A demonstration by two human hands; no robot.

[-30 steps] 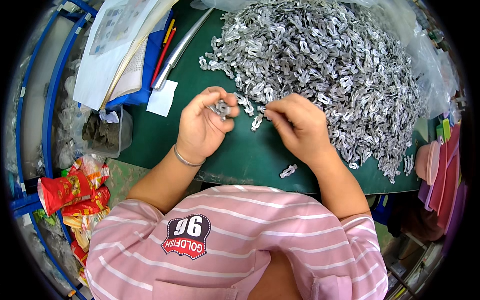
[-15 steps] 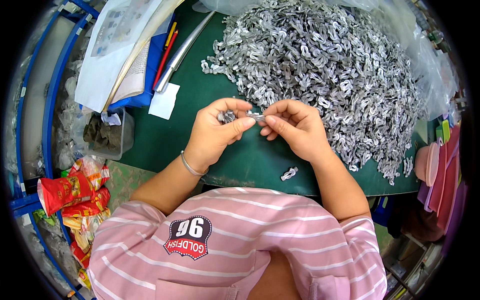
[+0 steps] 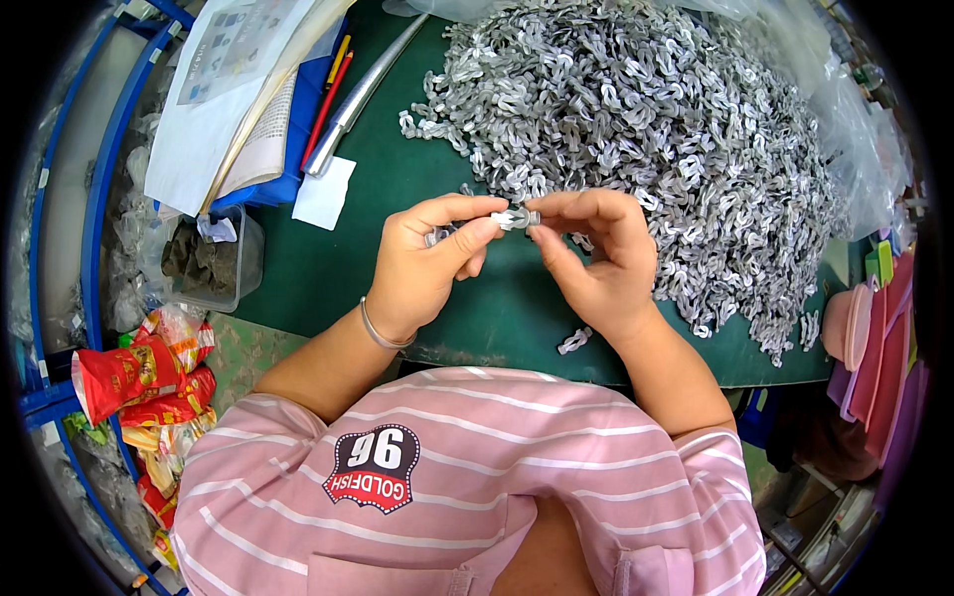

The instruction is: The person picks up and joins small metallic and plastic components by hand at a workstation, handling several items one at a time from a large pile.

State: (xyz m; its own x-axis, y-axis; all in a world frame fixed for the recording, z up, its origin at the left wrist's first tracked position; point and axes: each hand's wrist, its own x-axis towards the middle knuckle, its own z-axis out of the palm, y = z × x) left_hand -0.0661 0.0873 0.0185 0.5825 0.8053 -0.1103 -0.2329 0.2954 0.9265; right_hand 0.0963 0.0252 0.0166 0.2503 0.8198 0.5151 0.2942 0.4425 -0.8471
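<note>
Between my two hands, over the near part of the green table [image 3: 328, 283], is a small silver looped metal piece [image 3: 513, 219]. My left hand [image 3: 417, 263] pinches its left end between thumb and forefinger. More grey pieces [image 3: 435, 236] sit in that hand's curled fingers, partly hidden. The thumb and fingertips of my right hand [image 3: 604, 263] close on the piece's right end. One loose silver piece [image 3: 574, 341] lies on the table beside my right wrist. Beyond my hands rises a large heap of similar pieces [image 3: 636, 129].
Clear plastic sheeting [image 3: 865, 149] borders the heap. At the left are papers [image 3: 234, 79], a blue tray [image 3: 288, 184], a red pencil [image 3: 326, 114], a long metal tool [image 3: 363, 94] and a clear tub [image 3: 243, 263]. Pink cloths [image 3: 894, 348] hang at the right.
My right hand has shifted slightly right and up, with its fingers less curled. The silver piece between the hands now shows its looped side more plainly.
</note>
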